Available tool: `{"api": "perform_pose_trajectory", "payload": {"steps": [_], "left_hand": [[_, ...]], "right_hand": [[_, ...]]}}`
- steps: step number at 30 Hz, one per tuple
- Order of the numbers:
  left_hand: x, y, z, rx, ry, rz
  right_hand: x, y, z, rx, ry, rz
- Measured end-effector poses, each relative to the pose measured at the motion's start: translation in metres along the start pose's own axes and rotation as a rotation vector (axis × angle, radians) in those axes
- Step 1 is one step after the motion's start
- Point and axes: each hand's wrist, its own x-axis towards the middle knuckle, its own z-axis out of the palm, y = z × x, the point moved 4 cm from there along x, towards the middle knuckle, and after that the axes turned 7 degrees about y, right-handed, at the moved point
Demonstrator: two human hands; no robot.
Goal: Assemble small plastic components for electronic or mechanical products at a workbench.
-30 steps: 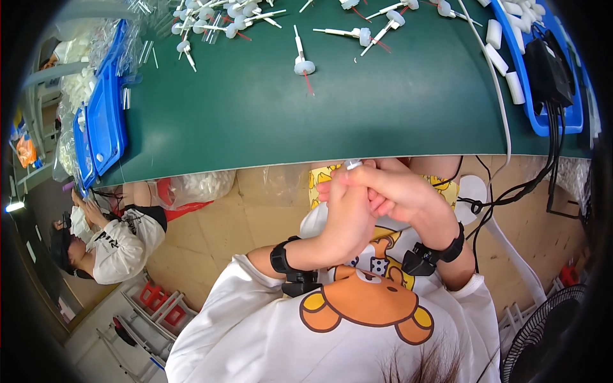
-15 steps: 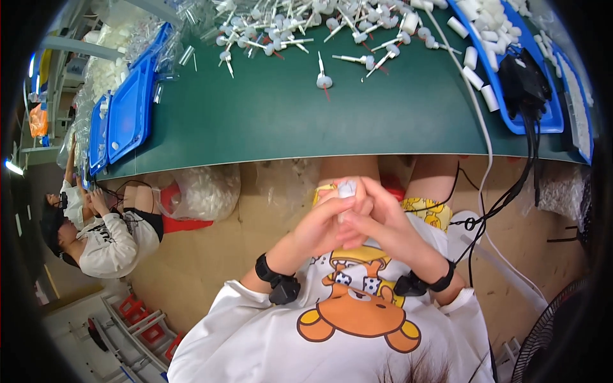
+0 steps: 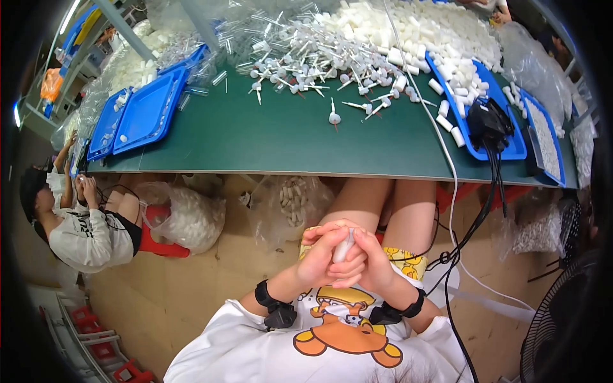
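Clasping a small white plastic tube [image 3: 342,246] between both hands, a seated worker holds it over the lap, short of the green bench [image 3: 268,137]. The left hand [image 3: 324,254] wraps the tube from 9 o'clock, its grip closed round the lower part; the right hand [image 3: 369,255] presses in from 3 o'clock, fingers folded over the left hand's knuckles, its grip also closed against the tube. Only the tube's upper end shows between the fingers. Black wrist straps [image 3: 276,307] sit on both forearms.

On the bench at 12 o'clock lies a wide scatter of white pump nozzles with thin dip tubes [image 3: 306,57], one of them [image 3: 333,115] lying apart nearer the front edge. At 1 o'clock a heap of white cylindrical caps [image 3: 434,32] spills into a blue tray [image 3: 504,137], where a black device [image 3: 488,118] rests with cables [image 3: 476,223] hanging off the bench edge toward 4 o'clock. At 10 o'clock two more blue trays [image 3: 147,112] lie side by side. Under the bench, clear bags of white parts [image 3: 191,217] stand on the floor. At 9 o'clock another person in a white top [image 3: 83,236] sits bent over their own hands. A fan guard [image 3: 562,319] shows at 4 o'clock.
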Motion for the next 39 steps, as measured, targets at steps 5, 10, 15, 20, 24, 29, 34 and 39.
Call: {"api": "perform_pose_trajectory", "payload": {"steps": [5, 10, 15, 20, 24, 29, 34, 39], "left_hand": [[-0.005, 0.004, 0.011, 0.052, -0.024, 0.052], [-0.001, 0.000, 0.007, -0.083, -0.054, 0.048], [0.000, -0.001, -0.001, -0.018, -0.086, 0.071], [0.006, 0.005, 0.000, 0.234, 0.026, 0.162], [0.011, 0.007, -0.009, 0.480, 0.138, 0.253], [0.016, 0.011, -0.010, 0.400, 0.205, 0.142], [0.018, 0.008, -0.037, 0.120, 0.220, 0.144], [0.030, 0.005, -0.047, 0.023, 0.464, 0.173]], "right_hand": [[-0.005, 0.017, 0.003, 0.089, -0.016, 0.138], [-0.009, 0.026, -0.020, 0.158, 0.142, 0.252], [-0.009, 0.021, -0.025, 0.235, 0.029, 0.239], [0.006, 0.008, -0.010, 0.095, 0.058, 0.110], [0.006, 0.002, -0.017, 0.181, -0.021, 0.181], [0.011, 0.001, -0.029, 0.256, 0.014, 0.178], [0.013, 0.012, -0.040, 0.252, 0.209, 0.182], [0.025, 0.015, -0.050, 0.127, 0.315, 0.005]]}}
